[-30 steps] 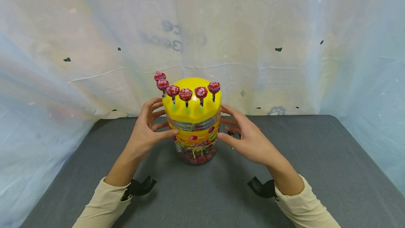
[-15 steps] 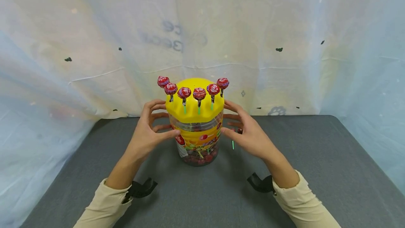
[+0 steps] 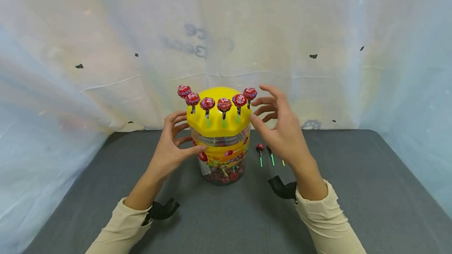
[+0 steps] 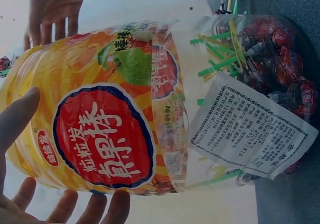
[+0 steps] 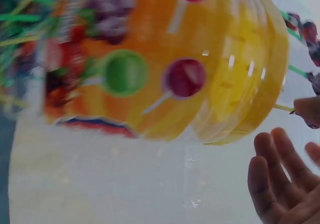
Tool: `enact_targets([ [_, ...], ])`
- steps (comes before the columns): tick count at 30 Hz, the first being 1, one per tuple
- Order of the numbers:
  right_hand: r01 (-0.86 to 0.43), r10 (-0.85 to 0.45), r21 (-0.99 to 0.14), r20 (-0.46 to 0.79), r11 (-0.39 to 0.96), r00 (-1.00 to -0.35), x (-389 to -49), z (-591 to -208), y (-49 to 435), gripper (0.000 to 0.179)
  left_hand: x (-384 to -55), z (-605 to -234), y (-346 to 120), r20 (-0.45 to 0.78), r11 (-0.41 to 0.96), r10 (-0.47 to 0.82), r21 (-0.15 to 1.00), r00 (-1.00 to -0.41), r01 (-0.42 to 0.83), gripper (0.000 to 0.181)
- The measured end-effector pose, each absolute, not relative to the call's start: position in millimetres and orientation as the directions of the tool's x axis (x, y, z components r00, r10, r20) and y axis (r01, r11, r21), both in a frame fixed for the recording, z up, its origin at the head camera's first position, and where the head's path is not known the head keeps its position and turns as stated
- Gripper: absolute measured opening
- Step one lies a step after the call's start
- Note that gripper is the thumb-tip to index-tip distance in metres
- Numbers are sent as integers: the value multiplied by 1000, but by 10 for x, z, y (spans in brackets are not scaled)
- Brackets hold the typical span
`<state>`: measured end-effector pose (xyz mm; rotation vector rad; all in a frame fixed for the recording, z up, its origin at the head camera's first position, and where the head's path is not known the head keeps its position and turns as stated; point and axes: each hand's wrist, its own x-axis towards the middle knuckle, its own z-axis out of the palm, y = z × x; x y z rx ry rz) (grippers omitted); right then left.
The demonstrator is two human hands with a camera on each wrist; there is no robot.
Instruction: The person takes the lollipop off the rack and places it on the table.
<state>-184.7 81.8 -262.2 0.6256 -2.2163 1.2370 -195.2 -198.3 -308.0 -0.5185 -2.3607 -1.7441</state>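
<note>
A clear plastic jar (image 3: 228,154) of lollipops stands upright on the table, with a printed fruit label (image 4: 105,134) round it. Several red-wrapped lollipops (image 3: 224,104) stick out from the side of its yellow lid (image 3: 216,129), along the front and sides. My left hand (image 3: 168,148) holds the jar's left side, thumb at the front and fingers curving round behind. Beside the lid's right side is my right hand (image 3: 282,130), fingers spread and slightly bent near the rightmost lollipop (image 3: 250,93). In the right wrist view, this hand (image 5: 287,184) grips nothing; whether its thumb touches that lollipop is unclear.
Loose lollipops (image 3: 259,148) lie on the grey table (image 3: 226,218) to the right of the jar, partly behind my right wrist. A pale translucent curtain (image 3: 226,30) hangs behind and at both sides. Black straps (image 3: 282,188) stick out from my wrists.
The jar has turned and its lollipops have shifted right. My right hand has left the jar's side and risen beside the lid, uncovering loose lollipops. My left hand stays on the jar.
</note>
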Motion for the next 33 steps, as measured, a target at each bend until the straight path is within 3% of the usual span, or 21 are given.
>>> enact_targets([
  [9,-735,-197,-520,741,436,-641,-2003,-2632,696,62,-1954,-3068,-2022,342,272,175,884,-923,379,93],
  [20,-729,-175,-465,771,501,-612,-1968,-2640,737,61,-1966,-3059,-1968,348,263,193,882,-917,390,94],
  [27,-756,-106,-463,818,462,-566,-1978,-2674,706,57,-1952,-3083,-1983,342,266,187,884,-921,383,94],
  [33,-750,-61,-486,821,450,-568,-1981,-2667,704,58,-1953,-3088,-1988,345,261,188,885,-920,385,94],
])
